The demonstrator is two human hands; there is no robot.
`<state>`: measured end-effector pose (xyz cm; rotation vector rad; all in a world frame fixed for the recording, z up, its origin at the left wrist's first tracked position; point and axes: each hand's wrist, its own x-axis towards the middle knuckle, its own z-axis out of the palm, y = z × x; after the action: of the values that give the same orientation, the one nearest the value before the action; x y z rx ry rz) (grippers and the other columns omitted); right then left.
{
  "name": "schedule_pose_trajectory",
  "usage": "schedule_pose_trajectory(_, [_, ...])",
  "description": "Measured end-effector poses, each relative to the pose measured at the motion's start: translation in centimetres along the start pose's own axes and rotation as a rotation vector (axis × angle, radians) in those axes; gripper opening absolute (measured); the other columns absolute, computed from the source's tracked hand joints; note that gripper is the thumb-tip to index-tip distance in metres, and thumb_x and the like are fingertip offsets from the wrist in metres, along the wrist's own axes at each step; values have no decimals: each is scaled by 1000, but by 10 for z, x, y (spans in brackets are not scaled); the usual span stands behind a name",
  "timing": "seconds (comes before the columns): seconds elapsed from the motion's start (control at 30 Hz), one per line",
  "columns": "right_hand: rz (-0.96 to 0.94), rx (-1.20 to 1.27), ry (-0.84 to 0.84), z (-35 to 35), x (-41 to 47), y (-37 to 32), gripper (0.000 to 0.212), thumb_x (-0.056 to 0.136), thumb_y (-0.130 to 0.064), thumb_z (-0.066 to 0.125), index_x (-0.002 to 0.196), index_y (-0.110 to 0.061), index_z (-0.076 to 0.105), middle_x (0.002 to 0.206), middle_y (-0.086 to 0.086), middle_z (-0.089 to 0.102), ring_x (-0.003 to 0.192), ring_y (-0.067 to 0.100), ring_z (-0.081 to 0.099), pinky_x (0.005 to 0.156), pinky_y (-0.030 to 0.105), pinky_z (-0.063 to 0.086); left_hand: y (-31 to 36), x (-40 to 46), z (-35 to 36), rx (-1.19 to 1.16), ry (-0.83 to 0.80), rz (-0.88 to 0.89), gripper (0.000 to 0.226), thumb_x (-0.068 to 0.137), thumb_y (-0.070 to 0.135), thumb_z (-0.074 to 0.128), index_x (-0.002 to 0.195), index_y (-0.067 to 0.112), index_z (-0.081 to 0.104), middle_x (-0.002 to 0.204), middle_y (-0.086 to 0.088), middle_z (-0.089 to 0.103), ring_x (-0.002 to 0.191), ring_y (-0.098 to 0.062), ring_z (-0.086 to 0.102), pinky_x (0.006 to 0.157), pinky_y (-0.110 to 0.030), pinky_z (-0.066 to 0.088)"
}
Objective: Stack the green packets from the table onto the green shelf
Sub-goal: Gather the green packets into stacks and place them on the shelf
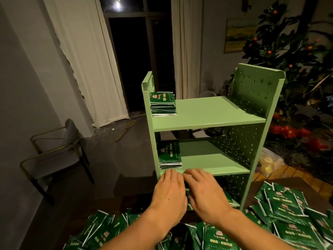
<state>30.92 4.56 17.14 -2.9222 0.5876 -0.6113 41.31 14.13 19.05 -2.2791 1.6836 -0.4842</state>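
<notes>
our left hand (169,191) and right hand (203,193) sit side by side, fingers flat, holding nothing we can see. green packets (286,210) lie loose on the counter just behind and right of them, nearer the right hand; the green shelf (207,112) stands directly ahead.

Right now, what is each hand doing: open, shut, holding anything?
Left hand: open, fingers straight, palm down, gripping nothing visible.
Right hand: open, fingers straight, reaching under the pale green metal shelf's middle tier.
</notes>
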Motion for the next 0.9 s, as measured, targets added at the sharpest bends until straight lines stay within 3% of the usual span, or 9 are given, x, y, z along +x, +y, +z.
schedule_pose_trajectory(0.13, [-36, -136, -69, 9, 8, 5, 56, 90, -41, 39, 141, -19, 52, 141, 1, 58, 132, 25, 52, 112, 42, 40, -1, 10, 1, 81, -49, -20, 49, 101, 24, 36, 140, -7, 34, 132, -22, 45, 120, -37, 41, 111, -46, 29])
schedule_pose_trajectory(0.23, [-59, -121, -184, 10, 21, 10, 66, 94, -46, 21, 152, -19, 37, 157, 3, 40, 147, 26, 32, 122, 46, 20, -2, 20, 5, 96, -83, -43, 54, 99, 24, 39, 142, -9, 31, 133, -24, 45, 120, -37, 41, 111, -46, 29])
schedule_pose_trajectory(0.33, [-71, -132, -275, 5, 34, 10, 84, 84, -54, 2, 157, -18, 26, 164, 4, 25, 152, 25, 17, 124, 46, 8, 1, 26, 8, 116, -143, -44, 60, 95, 23, 45, 143, -11, 31, 134, -27, 45, 120, -37, 42, 111, -46, 30])
schedule_pose_trajectory(0.43, [-46, -147, -332, 1, 43, 9, 80, 90, -56, 7, 159, -18, 21, 166, 3, 19, 154, 24, 10, 125, 46, 4, 1, 30, 6, 124, -181, -39, 67, 95, 26, 49, 145, -13, 27, 142, -30, 41, 129, -40, 38, 116, -46, 28])
schedule_pose_trajectory(0.5, [-26, -134, -354, -1, 46, 8, 67, 101, -51, 24, 159, -18, 20, 167, 3, 17, 154, 24, 9, 125, 46, 5, 0, 30, 6, 114, -200, -45, 68, 96, 26, 50, 146, -13, 26, 145, -31, 38, 134, -40, 36, 118, -46, 27])
schedule_pose_trajectory(0.57, [-27, -118, -319, -3, 44, 7, 62, 101, -48, 29, 156, -18, 27, 163, 4, 26, 152, 25, 17, 124, 46, 12, -1, 27, 7, 83, -191, -52, 64, 96, 26, 48, 144, -12, 31, 142, -29, 41, 130, -39, 39, 116, -46, 30])
schedule_pose_trajectory(0.67, [-52, -143, -182, -8, 35, 6, 50, 93, -46, 28, 131, -21, 50, 132, 3, 53, 120, 24, 47, 105, 38, 38, -5, 16, 2, -10, -127, -49, 50, 97, 25, 44, 137, -5, 39, 131, -22, 46, 119, -34, 42, 107, -43, 36])
schedule_pose_trajectory(0.77, [-51, -118, -121, -19, 22, 5, 39, 86, -42, 31, 109, -21, 55, 108, 1, 53, 93, 20, 47, 86, 36, 46, -6, 5, -7, -135, -21, -19, 38, 100, 25, 44, 133, 6, 42, 129, -13, 46, 119, -29, 44, 104, -40, 39])
schedule_pose_trajectory(0.9, [3, -102, -104, -30, -3, 12, 24, 87, -32, 53, 107, -19, 55, 105, 1, 52, 90, 20, 49, 84, 36, 47, 5, -3, -11, -197, 38, 37, 36, 101, 24, 46, 134, 11, 41, 130, -8, 47, 119, -27, 45, 102, -38, 40])
